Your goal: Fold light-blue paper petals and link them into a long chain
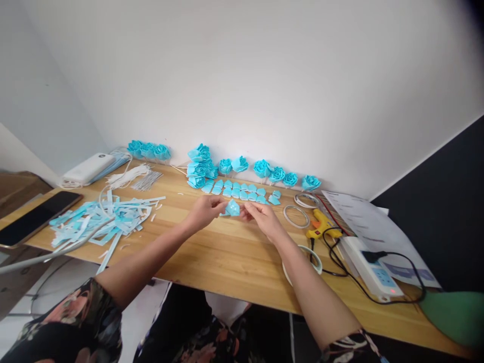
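Observation:
Over the middle of the wooden table, a light-blue petal piece (232,207) is held up between my two hands. My left hand (206,210) pinches its left side, fingers closed on it. At its right edge, my right hand (261,217) has fingertips pressed together on the same piece. Just beyond lie rows of blue petal pieces (236,190). Behind these, a stack of blue flowers (199,169) stands near the wall, and single blue flowers (277,174) line up to the right. The exact fold of the held piece is too small to make out.
On the left are blue cut strips (102,222), white stems (126,175), a phone (40,217) and a white power bank (88,169). To the right lie wire rings (297,217), a yellow glue gun (323,224), a power strip (372,272) with looping cords and printed paper (378,232).

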Motion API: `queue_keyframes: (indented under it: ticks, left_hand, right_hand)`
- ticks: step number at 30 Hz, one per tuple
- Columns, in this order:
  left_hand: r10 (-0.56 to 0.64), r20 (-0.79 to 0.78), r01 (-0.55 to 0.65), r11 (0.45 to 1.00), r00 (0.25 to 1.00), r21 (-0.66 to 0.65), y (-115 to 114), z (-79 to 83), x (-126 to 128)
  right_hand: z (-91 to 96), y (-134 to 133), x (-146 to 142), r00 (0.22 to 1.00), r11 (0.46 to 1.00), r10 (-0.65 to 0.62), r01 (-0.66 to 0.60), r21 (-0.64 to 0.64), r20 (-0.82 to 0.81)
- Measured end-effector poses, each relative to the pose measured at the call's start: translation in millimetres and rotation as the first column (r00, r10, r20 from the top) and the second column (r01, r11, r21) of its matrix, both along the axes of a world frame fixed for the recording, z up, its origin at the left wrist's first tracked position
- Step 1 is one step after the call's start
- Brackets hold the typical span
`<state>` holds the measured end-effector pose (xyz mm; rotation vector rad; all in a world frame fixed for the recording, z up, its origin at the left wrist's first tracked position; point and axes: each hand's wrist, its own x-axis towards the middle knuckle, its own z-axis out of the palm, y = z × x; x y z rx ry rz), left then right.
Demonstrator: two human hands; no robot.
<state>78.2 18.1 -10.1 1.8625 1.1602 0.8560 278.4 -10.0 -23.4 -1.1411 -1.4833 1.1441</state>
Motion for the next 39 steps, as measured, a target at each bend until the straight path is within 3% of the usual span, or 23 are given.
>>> queue_keyframes:
  ticks: [4, 9, 11, 13, 16, 20, 32, 36, 39]
  left_hand:
    - [0.082, 0.106, -0.081, 0.997, 0.991, -0.017, -1, 2.1, 6]
    - [0.074, 0.13, -0.074, 0.997, 0.989, -0.011, 3, -1.6, 10]
    - [0.072, 0.057, -0.073, 0.997, 0.996, 0.03, 11, -4.4, 5]
    - [0.106, -0.112, -0.093, 0.989, 0.988, 0.115, 22, -8.1, -4]
    - [0.175, -0.379, -0.097, 0.971, 0.909, 0.218, 37, -16.5, -17]
    - [0.128, -0.483, -0.037, 0.98, 0.866, 0.194, 47, -31.0, -18]
    - [0.108, -0.477, -0.004, 0.977, 0.873, 0.214, 54, -47.5, -6]
    - [0.041, -0.363, 0.044, 0.974, 0.931, 0.223, 47, -44.2, -4]
    - [-0.024, -0.227, 0.057, 0.989, 0.974, 0.139, 37, -36.3, 1]
  right_hand:
    - [1.7, -1, -1, 0.999, 0.997, -0.006, 0.004, -0.075, -0.031]
    - [0.1, 2, 0, 0.996, 0.996, -0.071, 0.069, -0.056, -0.051]
    - [-0.3, 3, 1, 0.989, 0.992, -0.122, 0.118, -0.049, -0.085]
    - [-0.5, 4, 3, 0.983, 0.989, -0.146, 0.142, -0.046, -0.111]
    - [-1.1, 5, 5, 0.98, 0.988, -0.156, 0.154, -0.027, -0.126]
    - [-2.2, 6, 5, 0.978, 0.986, -0.169, 0.168, -0.016, -0.124]
    - [-2.0, 6, 5, 0.976, 0.979, -0.202, 0.2, -0.024, -0.079]
    - [-2.4, 7, 5, 0.975, 0.977, -0.214, 0.214, -0.016, -0.066]
    - [-3.0, 6, 5, 0.973, 0.973, -0.229, 0.229, 0.015, -0.04]
